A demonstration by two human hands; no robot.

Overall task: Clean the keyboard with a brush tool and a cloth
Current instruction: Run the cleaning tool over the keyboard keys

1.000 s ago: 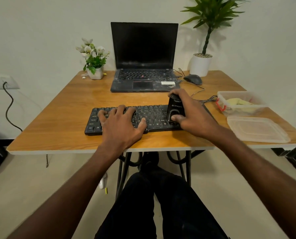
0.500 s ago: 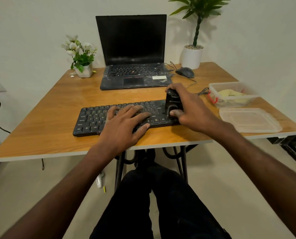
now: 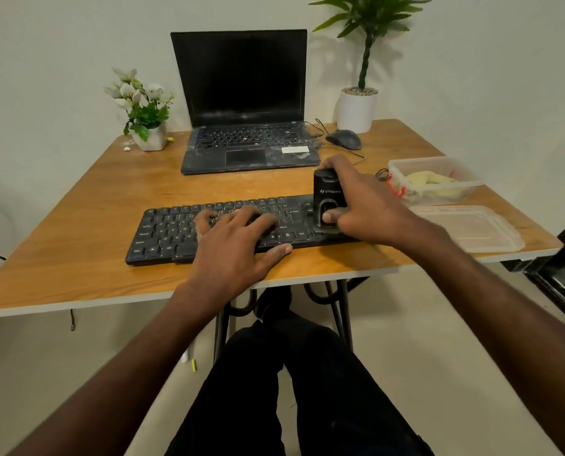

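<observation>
Left hand [image 3: 231, 238] flat, fingers spread on keyboard [image 3: 175, 235] mid-section, likely pinning it against sliding. Right hand [image 3: 366, 205] wrapped round brush [image 3: 329, 200], upright on keyboard's right end, probably for downward pressure. Keyboard along table [image 3: 77, 232] front edge. Cloth [image 3: 429, 184] in tub [image 3: 439, 166] by right edge, within reach; lid [image 3: 471, 228] in front.

Not much was readable. The black brush tool [image 3: 329, 200] I was gripping had white lettering on its front that started with "STR", with a small logo ahead of it; the rest was too blurry. On the keyboard [image 3: 162, 232], "Ctrl" showed on a key at about 7 o'clock and again on one at 4 o'clock. The laptop [image 3: 245, 139] had a white sticker on the palm rest, unreadable.
</observation>
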